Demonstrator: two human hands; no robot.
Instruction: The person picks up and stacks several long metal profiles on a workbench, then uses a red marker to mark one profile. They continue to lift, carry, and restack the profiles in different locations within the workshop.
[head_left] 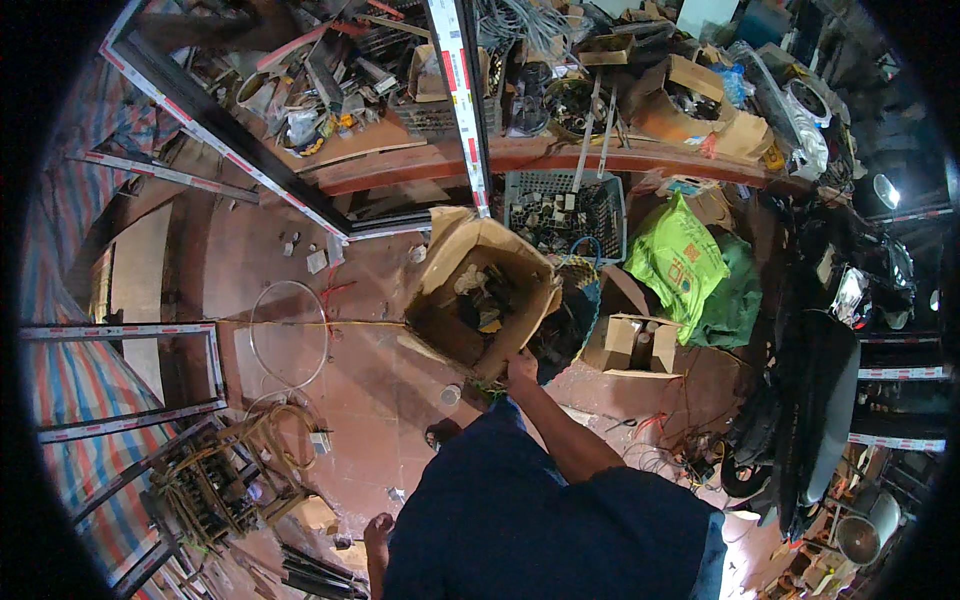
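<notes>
Right hand (521, 368): grips near rim of cardboard box (480, 300) | box ahead on floor | left hand (377, 527): hangs low, state unclear, farther.

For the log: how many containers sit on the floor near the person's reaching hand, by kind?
Open cardboard boxes: 2, the large cardboard box that the right hand grips by its rim, and a small cardboard box to its right.
Grey plastic crate: 1.
Green bags: 2, a lime green sack and a dark green bag.
Total: 5.
</notes>
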